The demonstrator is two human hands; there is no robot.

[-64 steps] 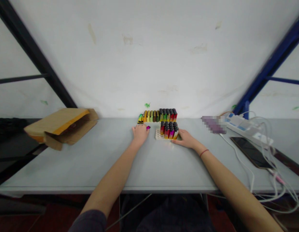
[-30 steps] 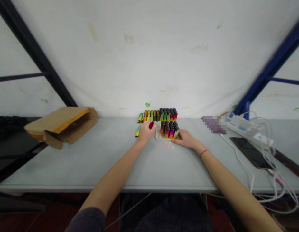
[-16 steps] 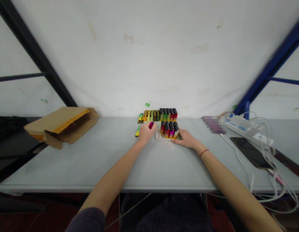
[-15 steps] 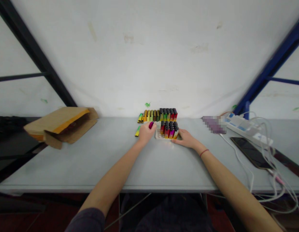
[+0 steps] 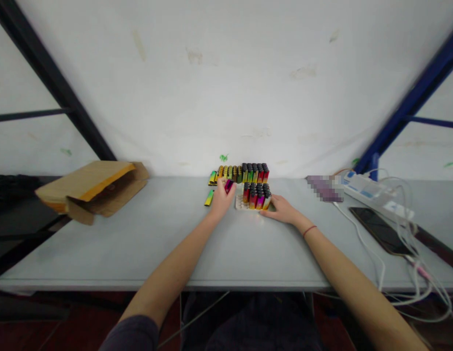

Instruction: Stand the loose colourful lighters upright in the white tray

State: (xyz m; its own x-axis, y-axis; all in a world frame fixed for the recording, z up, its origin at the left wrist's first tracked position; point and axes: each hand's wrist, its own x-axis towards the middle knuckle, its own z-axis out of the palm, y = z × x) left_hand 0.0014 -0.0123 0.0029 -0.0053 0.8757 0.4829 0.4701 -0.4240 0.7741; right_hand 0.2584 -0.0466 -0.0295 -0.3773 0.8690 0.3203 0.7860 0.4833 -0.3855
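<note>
My left hand [image 5: 221, 199] is closed round a magenta lighter [image 5: 229, 185], which tilts just left of a white tray [image 5: 244, 205]. Several lighters with black tops stand upright in the tray, among them a red and magenta one [image 5: 260, 201]; hollow slots show at the tray's left end. At the tray's right end, my right hand [image 5: 282, 209] grips it, thumb along the front edge and fingers at the side. Close by my left wrist a yellow-green lighter [image 5: 209, 198] lies flat on the table.
Behind the tray stand rows of black-topped lighters [image 5: 255, 173] and yellow ones [image 5: 228, 173], with a few green-yellow ones [image 5: 212, 178] lying beside them. An open cardboard box [image 5: 90, 187] is at left. At right are a phone [image 5: 380, 230], a power strip [image 5: 376, 195] and tangled white cables.
My left hand has turned slightly, and more of the magenta lighter shows between its fingers. My right hand and the tray have stayed in place.
</note>
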